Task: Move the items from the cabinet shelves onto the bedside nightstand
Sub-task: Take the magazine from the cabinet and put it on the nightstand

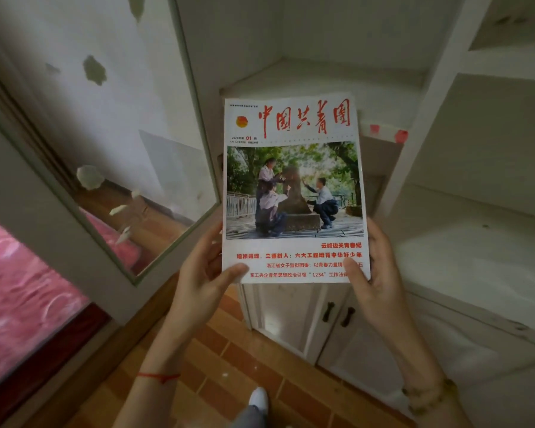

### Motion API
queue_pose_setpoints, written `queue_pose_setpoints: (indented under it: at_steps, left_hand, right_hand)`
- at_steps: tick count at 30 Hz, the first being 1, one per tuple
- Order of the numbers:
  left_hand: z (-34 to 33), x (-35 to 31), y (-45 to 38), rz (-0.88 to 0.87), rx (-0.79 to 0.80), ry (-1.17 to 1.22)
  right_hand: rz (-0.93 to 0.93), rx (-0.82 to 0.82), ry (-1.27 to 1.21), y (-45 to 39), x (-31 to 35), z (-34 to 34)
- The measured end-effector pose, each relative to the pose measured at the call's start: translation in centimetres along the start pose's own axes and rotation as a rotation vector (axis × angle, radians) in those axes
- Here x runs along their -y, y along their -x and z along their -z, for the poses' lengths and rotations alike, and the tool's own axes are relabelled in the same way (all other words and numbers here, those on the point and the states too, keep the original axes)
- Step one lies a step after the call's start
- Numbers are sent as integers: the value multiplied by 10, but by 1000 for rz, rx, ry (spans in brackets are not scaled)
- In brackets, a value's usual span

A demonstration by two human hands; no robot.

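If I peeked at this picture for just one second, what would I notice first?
You would spot the magazine first, right in the middle, with big red writing on top and a photo of people around a stone marker. The left hand and right hand hold it up by its bottom corners, in front of the white cabinet shelves. At the far left, a bright pink bedcover stands out too.

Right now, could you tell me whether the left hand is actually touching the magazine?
Touching. The head view shows the left hand at the lower left corner of the magazine, thumb pressed flat over the cover.
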State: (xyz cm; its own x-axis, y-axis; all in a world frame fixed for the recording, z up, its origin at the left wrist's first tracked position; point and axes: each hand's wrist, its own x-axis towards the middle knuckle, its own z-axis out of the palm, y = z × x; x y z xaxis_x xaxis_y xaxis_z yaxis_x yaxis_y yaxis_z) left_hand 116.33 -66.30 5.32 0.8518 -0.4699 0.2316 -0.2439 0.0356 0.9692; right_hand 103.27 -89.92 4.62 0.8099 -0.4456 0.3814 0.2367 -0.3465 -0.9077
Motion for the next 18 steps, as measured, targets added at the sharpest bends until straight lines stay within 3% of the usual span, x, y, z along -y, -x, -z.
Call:
queue_pose_setpoints:
  at_steps: [18]
  left_hand:
    - [53,6,232,230,-108,-9]
  right_hand:
    - [-178,131,-22,195,22,-56]
